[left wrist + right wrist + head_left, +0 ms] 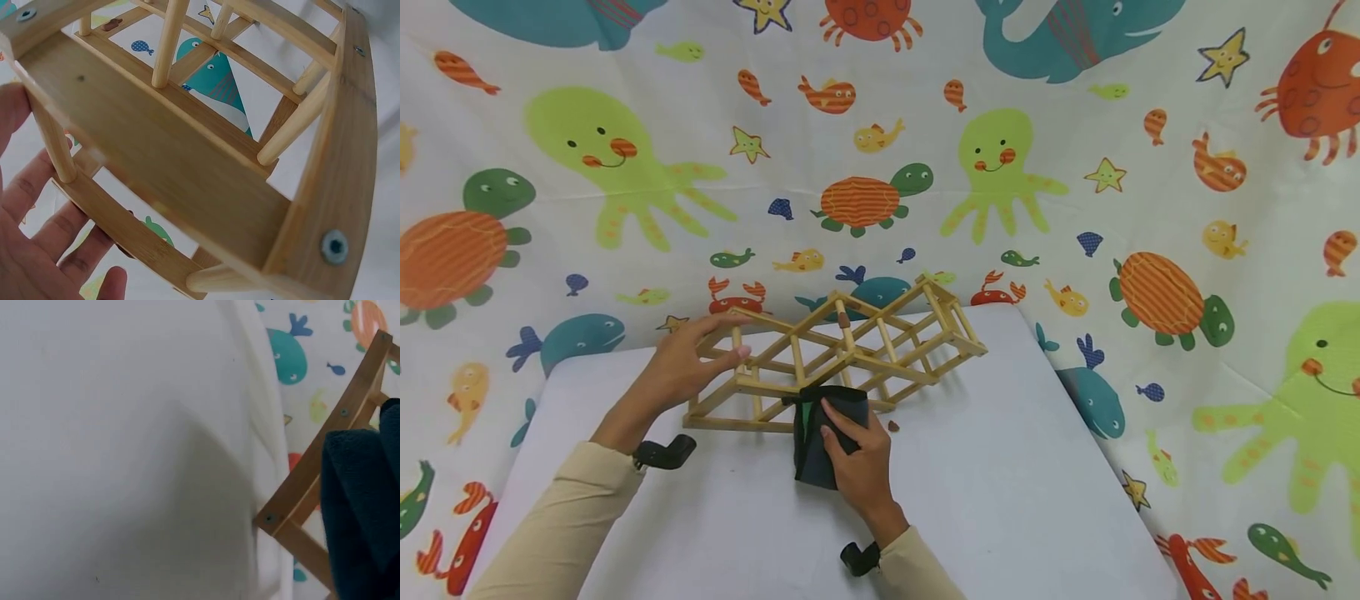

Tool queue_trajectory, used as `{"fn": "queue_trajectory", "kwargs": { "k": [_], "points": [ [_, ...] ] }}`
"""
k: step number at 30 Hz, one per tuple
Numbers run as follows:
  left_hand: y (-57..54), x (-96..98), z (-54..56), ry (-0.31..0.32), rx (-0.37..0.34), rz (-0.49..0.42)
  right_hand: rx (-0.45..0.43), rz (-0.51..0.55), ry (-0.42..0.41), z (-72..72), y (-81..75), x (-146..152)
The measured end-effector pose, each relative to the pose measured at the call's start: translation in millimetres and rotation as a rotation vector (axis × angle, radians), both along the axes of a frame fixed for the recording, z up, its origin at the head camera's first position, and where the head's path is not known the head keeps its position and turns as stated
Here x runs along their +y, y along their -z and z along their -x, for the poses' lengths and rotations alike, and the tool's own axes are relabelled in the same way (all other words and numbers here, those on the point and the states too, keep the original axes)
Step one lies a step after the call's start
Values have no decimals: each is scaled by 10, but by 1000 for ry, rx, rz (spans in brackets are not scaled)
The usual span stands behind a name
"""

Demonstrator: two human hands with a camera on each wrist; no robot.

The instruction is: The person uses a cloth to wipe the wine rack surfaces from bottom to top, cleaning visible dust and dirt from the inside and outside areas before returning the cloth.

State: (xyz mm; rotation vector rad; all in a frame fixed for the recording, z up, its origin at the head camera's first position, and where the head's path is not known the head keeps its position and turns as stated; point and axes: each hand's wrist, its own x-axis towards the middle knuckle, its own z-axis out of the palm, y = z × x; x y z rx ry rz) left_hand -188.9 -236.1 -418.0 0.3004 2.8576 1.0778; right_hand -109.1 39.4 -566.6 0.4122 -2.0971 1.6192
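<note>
A folding wooden lattice rack of slats and round dowels stands on the white table. My left hand grips its left end, thumb and fingers on either side of an upper corner. Close up in the left wrist view, the left fingers reach behind a dowel beside a wide slat. In my right hand is a folded dark blue-green cloth, held up against the rack's front middle. The right wrist view shows the cloth overlapping the rack; the right hand is out of that view.
The table has a white cover. A small brown piece lies just in front of the rack, and a brown patch shows on one dowel. Behind hangs a curtain printed with sea animals.
</note>
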Motion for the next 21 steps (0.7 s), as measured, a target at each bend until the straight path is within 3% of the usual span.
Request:
{"fn": "queue_trajectory", "kwargs": {
  "k": [6, 10, 14, 21],
  "points": [
    [-9, -12, 1, 6, 0, -5, -161, -94, 198, 56, 121, 166],
    [-36, -20, -1, 3, -4, 4, -186, -66, 244, 45, 175, 297],
    [-41, -7, -4, -6, -3, 1, -135, -12, 226, 11, 178, 285],
    [17, -16, 20, -9, -27, -26, -275, 38, 161, 9, 215, 160]
  ]
}}
